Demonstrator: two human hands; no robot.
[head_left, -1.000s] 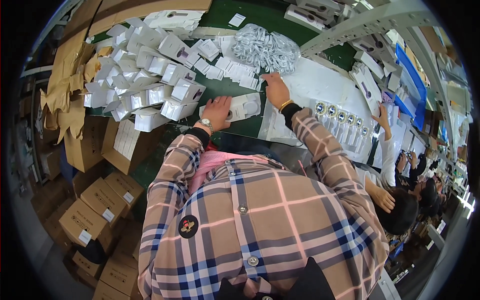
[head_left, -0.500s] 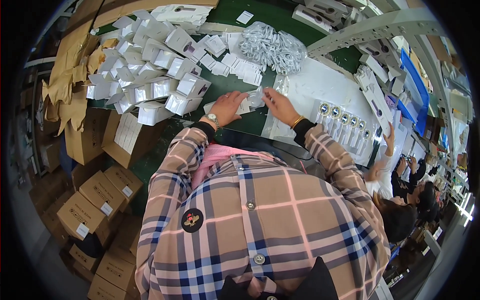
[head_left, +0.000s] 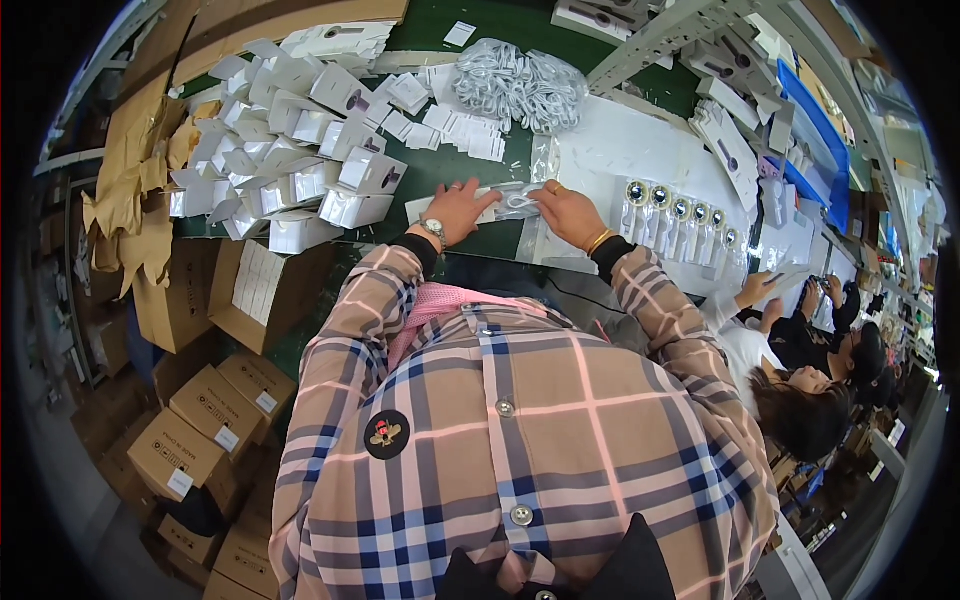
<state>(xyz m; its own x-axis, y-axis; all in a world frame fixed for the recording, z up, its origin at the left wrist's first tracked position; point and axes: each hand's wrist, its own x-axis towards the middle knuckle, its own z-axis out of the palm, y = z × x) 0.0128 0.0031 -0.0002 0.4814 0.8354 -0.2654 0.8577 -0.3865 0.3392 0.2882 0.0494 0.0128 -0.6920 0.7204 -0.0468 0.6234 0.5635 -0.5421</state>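
Note:
My left hand [head_left: 460,212] lies over a narrow white box [head_left: 419,209] on the green table, with thumb and fingers along its two edges. The box shows on both sides of the hand. To its right is a clear plastic bag [head_left: 516,203] with what looks like a coiled white cable inside. My right hand [head_left: 570,214] pinches the bag's right end, fingers bent together. The bag's left end meets the box near my left fingertips; whether it is partly inside the box, I cannot tell.
Many open white boxes [head_left: 300,125] crowd the left. Bagged white cables [head_left: 520,85] and white leaflets [head_left: 465,132] lie beyond my hands. Several round-headed bagged items [head_left: 680,215] are lined up right. Cartons [head_left: 180,450] stand lower left; co-workers [head_left: 800,390] sit at right.
My right hand has closed on the bag's right end, and the white coil now shows between my hands. The view has shifted slightly. A co-worker's raised hand at right has lowered.

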